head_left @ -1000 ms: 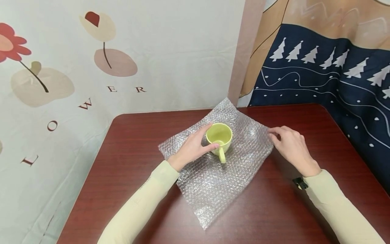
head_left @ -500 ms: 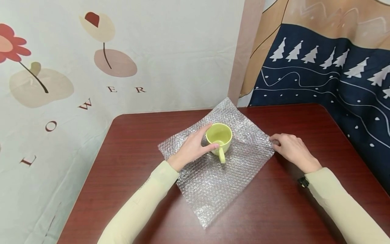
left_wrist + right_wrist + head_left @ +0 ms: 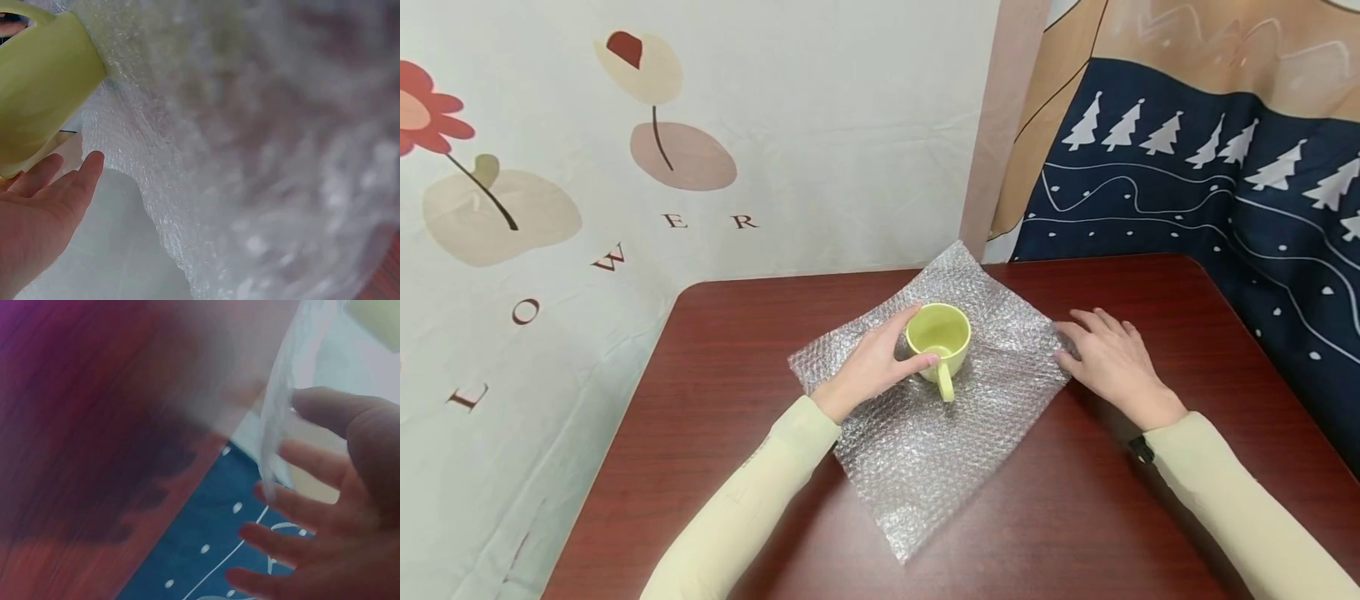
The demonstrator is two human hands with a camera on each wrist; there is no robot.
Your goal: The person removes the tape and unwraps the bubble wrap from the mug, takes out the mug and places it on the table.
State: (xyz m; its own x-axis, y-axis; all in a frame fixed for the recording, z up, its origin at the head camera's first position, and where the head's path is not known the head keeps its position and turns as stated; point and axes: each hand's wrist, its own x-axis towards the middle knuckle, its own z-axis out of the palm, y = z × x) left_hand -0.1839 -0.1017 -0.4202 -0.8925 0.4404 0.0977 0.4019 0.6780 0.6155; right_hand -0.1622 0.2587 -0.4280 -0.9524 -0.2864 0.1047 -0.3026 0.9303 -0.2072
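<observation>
A yellow-green mug [image 3: 955, 360] stands upright on a sheet of bubble wrap [image 3: 936, 467], its handle toward me. My left hand [image 3: 874, 360] holds the mug from the left, thumb at the near rim by the handle and fingers along the far side. In the left wrist view, its fingers reach up beside the mug [image 3: 44, 81]. At the sheet's right corner is my right hand [image 3: 1112, 358], fingers spread and fairly straight. The right wrist view has the sheet's edge [image 3: 278, 419] between the thumb and the fingers of the right hand [image 3: 337, 506].
The dark red wooden table [image 3: 722, 400] runs back to a pale printed cloth [image 3: 850, 150] with flowers and letters. A navy cloth with white trees [image 3: 1187, 192] hangs at the right. The sheet's far corner rises against the backdrop in view.
My right hand has loosened from a pinch on the sheet's right corner, which had moved slightly toward me, and its fingers have spread. My left hand and the mug stay put.
</observation>
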